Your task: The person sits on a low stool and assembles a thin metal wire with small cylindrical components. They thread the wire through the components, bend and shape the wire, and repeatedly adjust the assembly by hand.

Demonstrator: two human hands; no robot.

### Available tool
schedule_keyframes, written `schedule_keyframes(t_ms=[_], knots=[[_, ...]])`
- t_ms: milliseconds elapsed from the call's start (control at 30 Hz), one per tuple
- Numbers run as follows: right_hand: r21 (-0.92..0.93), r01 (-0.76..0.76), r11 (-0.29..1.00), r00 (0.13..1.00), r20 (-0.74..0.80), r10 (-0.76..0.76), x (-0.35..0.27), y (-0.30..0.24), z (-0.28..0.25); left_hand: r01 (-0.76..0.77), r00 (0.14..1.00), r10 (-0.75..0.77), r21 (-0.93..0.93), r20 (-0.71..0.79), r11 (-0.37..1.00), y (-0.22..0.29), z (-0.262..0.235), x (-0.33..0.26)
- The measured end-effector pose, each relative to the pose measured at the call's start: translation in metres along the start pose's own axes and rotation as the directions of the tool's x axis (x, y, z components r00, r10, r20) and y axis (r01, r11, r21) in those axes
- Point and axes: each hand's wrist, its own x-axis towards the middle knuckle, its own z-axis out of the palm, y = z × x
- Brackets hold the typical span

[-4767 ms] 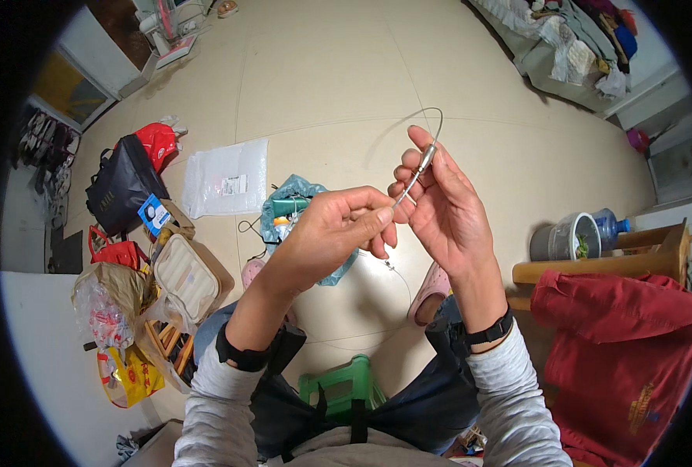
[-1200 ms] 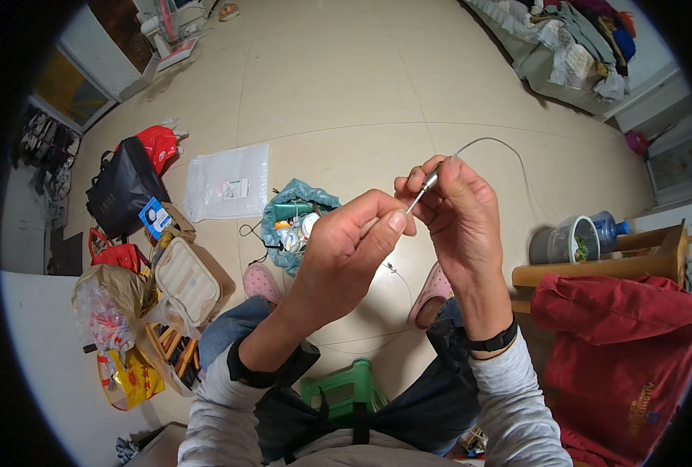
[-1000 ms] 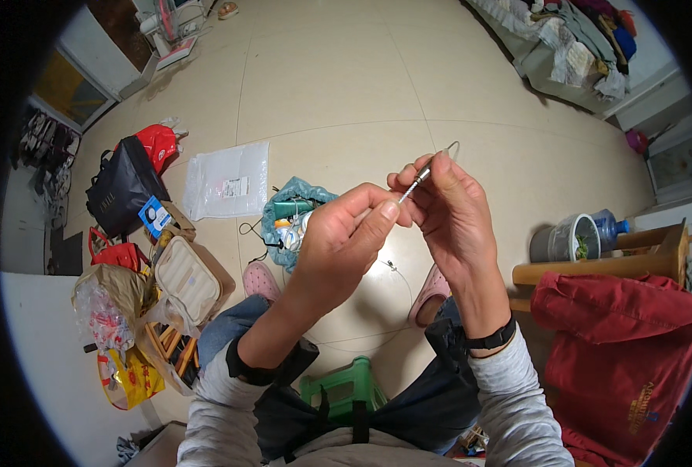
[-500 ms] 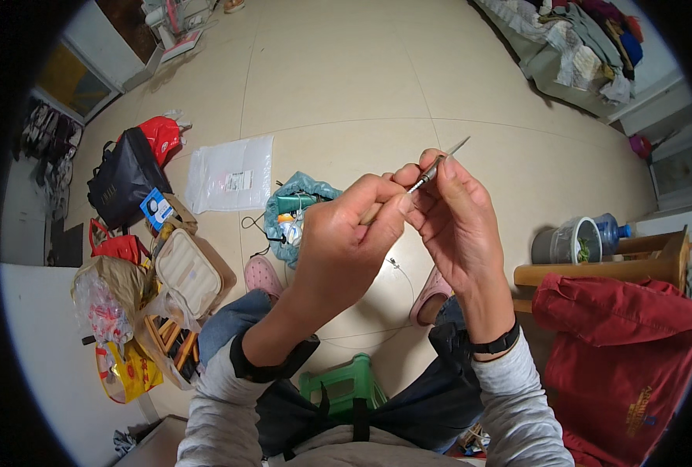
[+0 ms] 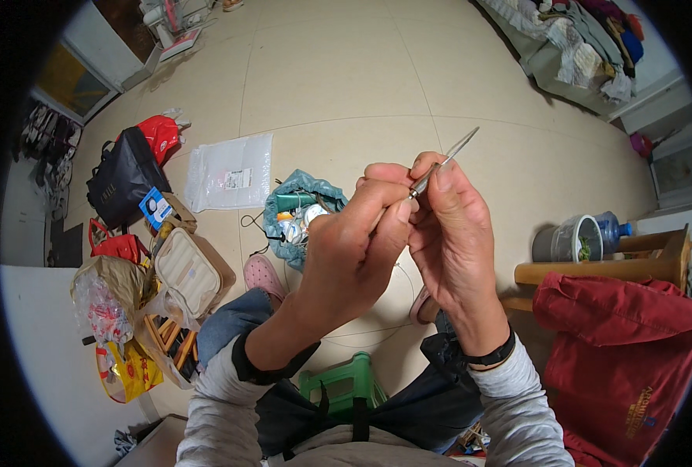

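Both my hands are raised close together over the floor, around a slim pointed metal tool (image 5: pixel 461 143) with a darker collar. My right hand (image 5: pixel 456 226) pinches it at the collar between thumb and fingertips, and the tip sticks out up and to the right. The fingers of my left hand (image 5: pixel 359 237) are closed at the tool's rear end, which they mostly hide. The exact kind of tool cannot be made out. Below my hands, a thin thread or wire (image 5: pixel 392 335) curves over the floor.
A teal drawstring bag (image 5: pixel 282 251) with small items stands just beyond my left hand. A white plastic mailer (image 5: pixel 206 183) lies farther off. Bags and a lidded box (image 5: pixel 186 272) crowd the left. A green stool (image 5: pixel 361 377) is below me; a wooden chair (image 5: pixel 595 272) with red cloth is right.
The tool's tip has shifted slightly up and right, and the tool has turned a little. My left hand has moved slightly rightward. Both hands keep their pinch.
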Motion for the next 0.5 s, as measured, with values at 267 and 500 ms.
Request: schedule_keyframes(t_ms=[267,500], knots=[[-0.058,0.018,0.998,1.000,-0.016,-0.019,-0.0038,0.0016,0.0028,0.010,1.000,-0.010,0.063,0.001,0.998,0.0027,-0.0007,-0.0019],[-0.028,0.014,1.000,1.000,-0.011,-0.014,-0.0036,0.0000,0.0001,-0.017,1.000,0.018,0.024,-0.003,1.000,0.0003,0.0016,-0.0020]])
